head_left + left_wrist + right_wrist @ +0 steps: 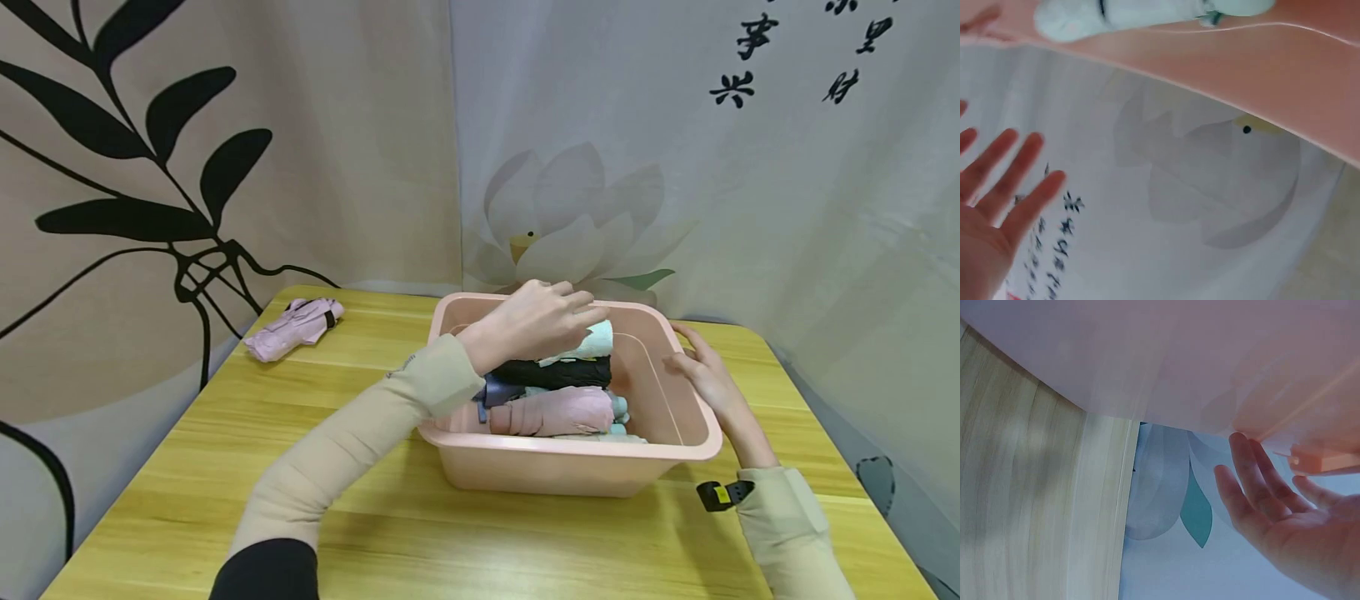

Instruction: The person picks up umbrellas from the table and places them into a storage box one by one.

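My left hand (pixel 536 325) is over the pink plastic basin (pixel 555 454), palm down with nothing in it. Its fingers (pixel 1019 169) spread out fairly straight in the left wrist view. Just under it lies a mint folded umbrella (pixel 596 340), which also crosses the top of the left wrist view (pixel 1135 15). In front of that, a black folded umbrella (pixel 558 372) and a pink folded umbrella (pixel 555 412) lie side by side. My right hand (pixel 705 375) holds the basin's right rim, thumb over the edge and fingers (pixel 1260 478) against the outer wall.
Another folded umbrella, pale pink with a black strap (pixel 295 329), lies at the table's far left corner. Dark blue cloth (pixel 501 390) shows at the basin's left inside. A printed curtain (pixel 360 150) hangs behind the wooden table (pixel 375 533).
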A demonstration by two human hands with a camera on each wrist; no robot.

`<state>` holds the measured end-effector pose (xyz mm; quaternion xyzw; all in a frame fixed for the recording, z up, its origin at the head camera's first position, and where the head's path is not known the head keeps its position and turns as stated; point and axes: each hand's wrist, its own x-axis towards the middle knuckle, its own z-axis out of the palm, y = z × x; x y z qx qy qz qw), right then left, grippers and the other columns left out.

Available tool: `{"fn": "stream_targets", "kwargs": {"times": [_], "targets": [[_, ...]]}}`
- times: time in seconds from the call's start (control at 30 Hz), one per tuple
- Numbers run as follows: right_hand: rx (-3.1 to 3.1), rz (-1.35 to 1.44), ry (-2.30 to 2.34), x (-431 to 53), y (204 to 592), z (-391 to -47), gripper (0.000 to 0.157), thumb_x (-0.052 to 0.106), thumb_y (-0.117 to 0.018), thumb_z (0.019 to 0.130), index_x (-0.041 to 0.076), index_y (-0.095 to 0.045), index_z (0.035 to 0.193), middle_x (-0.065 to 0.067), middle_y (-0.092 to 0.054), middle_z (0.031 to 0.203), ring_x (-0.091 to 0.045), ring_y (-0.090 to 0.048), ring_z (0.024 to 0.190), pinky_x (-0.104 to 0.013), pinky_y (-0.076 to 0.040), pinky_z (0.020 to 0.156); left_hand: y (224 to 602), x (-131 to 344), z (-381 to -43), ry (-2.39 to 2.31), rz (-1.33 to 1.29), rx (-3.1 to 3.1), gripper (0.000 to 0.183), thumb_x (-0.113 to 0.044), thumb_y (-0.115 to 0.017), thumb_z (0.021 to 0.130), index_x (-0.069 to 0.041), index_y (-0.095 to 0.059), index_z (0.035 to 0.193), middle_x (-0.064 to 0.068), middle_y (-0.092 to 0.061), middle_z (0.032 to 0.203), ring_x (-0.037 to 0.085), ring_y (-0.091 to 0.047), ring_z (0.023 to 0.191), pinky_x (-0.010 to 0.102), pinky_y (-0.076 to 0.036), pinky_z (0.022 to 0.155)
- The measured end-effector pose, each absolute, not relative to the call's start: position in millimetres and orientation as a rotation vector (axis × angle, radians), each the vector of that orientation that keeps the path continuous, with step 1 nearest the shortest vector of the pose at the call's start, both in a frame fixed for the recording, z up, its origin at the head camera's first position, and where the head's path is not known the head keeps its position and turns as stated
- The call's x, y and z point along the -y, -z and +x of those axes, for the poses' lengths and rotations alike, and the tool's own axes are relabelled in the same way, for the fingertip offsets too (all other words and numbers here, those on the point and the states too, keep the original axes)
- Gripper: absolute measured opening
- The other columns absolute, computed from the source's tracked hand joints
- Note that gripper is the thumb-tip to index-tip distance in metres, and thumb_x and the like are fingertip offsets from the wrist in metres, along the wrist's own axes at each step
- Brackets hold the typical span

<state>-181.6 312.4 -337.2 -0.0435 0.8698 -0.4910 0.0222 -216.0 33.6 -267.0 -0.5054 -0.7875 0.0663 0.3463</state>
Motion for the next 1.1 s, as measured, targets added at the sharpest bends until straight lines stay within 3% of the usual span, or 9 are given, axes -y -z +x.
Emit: {"fn": "stream_targets", "kwargs": {"times": [0.23, 0.43, 0.6, 0.8, 1.1], "targets": [[-2.694, -0.167, 1.497, -311.7, 336.6, -182.0, 0.059, 0.019, -0.039, 0.094, 0.008, -0.015, 0.146, -0.035, -0.046, 0.126, 0.005, -0.054, 0.083, -0.019, -0.049, 0.070, 251.5, -14.9, -219.6, -0.110, -1.207, 2.176, 0.032, -0.035, -0.050, 0.091, -0.022, -0.057, 0.119, -0.003, -0.064, 0.109, 0.017, -0.063, 0.085, 0.031, -0.054, 0.059], [-2.705, -0.189, 1.509, -312.1, 336.2, -181.9, 0.058, 0.017, -0.040, 0.092, 0.005, -0.018, 0.144, -0.035, -0.048, 0.120, 0.004, -0.056, 0.080, -0.019, -0.049, 0.069, 253.3, 8.1, -231.1, -0.033, -1.121, 2.223, 0.031, -0.035, -0.051, 0.091, -0.017, -0.059, 0.116, 0.002, -0.066, 0.108, 0.021, -0.063, 0.086, 0.033, -0.054, 0.061], [-2.707, -0.195, 1.510, -312.9, 336.0, -181.9, 0.058, 0.017, -0.040, 0.092, 0.005, -0.018, 0.144, -0.035, -0.048, 0.120, 0.003, -0.056, 0.079, -0.021, -0.050, 0.069, 262.2, 32.4, -245.8, -0.009, -1.019, 2.307, 0.036, -0.036, -0.051, 0.090, -0.015, -0.059, 0.119, 0.005, -0.065, 0.112, 0.025, -0.062, 0.099, 0.037, -0.054, 0.076], [-2.690, -0.189, 1.522, -313.3, 335.9, -181.8, 0.058, 0.018, -0.040, 0.092, 0.006, -0.018, 0.144, -0.035, -0.047, 0.122, 0.003, -0.056, 0.081, -0.021, -0.050, 0.069, 281.5, 65.3, -267.7, 0.086, -0.912, 2.381, 0.036, -0.034, -0.051, 0.091, -0.013, -0.059, 0.120, 0.008, -0.062, 0.119, 0.028, -0.056, 0.110, 0.044, -0.044, 0.096], [-2.693, -0.186, 1.503, -313.7, 337.8, -182.2, 0.058, 0.019, -0.040, 0.093, 0.008, -0.017, 0.145, -0.034, -0.047, 0.124, 0.002, -0.055, 0.082, -0.021, -0.050, 0.069, 316.7, 117.9, -294.9, 0.213, -0.689, 2.422, 0.034, -0.030, -0.054, 0.090, -0.011, -0.059, 0.117, 0.010, -0.063, 0.117, 0.030, -0.056, 0.110, 0.045, -0.045, 0.094]]}}
